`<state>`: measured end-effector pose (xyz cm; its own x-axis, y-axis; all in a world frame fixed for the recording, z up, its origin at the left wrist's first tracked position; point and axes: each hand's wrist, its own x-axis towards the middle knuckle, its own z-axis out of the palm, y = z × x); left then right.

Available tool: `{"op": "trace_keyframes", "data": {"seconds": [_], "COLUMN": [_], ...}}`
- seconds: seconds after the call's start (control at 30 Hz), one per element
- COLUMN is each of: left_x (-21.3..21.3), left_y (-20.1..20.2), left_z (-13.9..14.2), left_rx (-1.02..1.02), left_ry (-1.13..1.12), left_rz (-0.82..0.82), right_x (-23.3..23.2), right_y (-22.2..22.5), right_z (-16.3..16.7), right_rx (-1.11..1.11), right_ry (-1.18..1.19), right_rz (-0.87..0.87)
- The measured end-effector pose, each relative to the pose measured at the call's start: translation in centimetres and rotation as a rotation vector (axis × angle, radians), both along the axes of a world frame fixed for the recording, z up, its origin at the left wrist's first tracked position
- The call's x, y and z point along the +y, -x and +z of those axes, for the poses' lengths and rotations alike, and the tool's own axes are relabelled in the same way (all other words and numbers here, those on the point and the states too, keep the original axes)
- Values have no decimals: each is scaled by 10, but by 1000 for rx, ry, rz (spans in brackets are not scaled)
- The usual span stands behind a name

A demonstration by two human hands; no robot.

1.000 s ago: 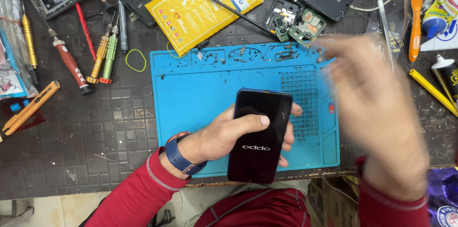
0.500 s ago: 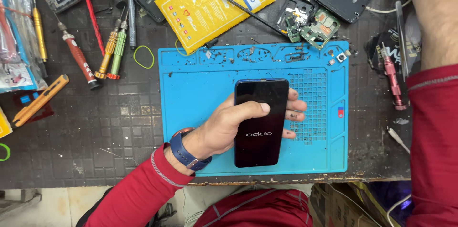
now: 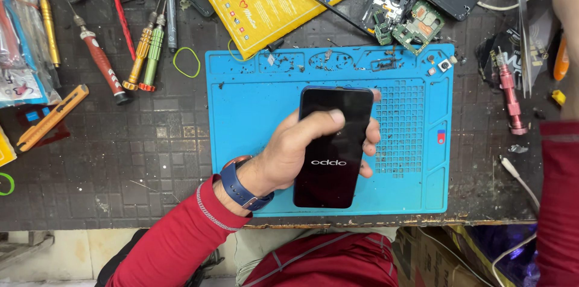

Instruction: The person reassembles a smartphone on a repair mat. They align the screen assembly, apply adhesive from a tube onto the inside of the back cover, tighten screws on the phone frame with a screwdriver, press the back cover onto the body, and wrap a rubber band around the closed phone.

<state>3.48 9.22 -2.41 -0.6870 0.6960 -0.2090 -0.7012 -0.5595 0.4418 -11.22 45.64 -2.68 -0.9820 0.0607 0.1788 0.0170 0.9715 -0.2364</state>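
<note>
The left hand [image 3: 298, 148] grasped a black smartphone [image 3: 333, 145], thumb across its dark screen and fingertips wrapped round its right edge, holding it above the blue repair mat [image 3: 253, 112]. The right arm, in a red sleeve [image 3: 558, 202], reached toward the far right; its hand was out of frame. Screwdrivers [image 3: 148, 51] lay at the far left, a green circuit board [image 3: 419, 24] beyond the mat.

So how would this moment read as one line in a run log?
left hand: holds black phone | over blue mat | right hand: not visible
</note>
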Motion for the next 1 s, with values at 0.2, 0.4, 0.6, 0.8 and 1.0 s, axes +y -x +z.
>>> {"op": "trace_keyframes", "data": {"seconds": [0.2,0.4,0.6,0.8,1.0], "left_x": [5,4,6,7,-4], "left_y": [-5,-10,-10,-9,-12], "left_z": [0,3,2,0,8], "left_rx": [33,75,121,137,-42], "left_ry": [-76,-92,-90,-11,-248], "left_rz": [-5,-39,-52,40,-131], "right_x": [-24,-110,-151,-146,-133], "right_y": [-79,-159,-161,-167,-157], "right_z": [34,64,56,46,35], "right_rx": [-101,-346,-447,-378,-465], "right_ry": [633,955,1256,1227,2025], "right_rz": [129,-37,-68,-124,-353]}}
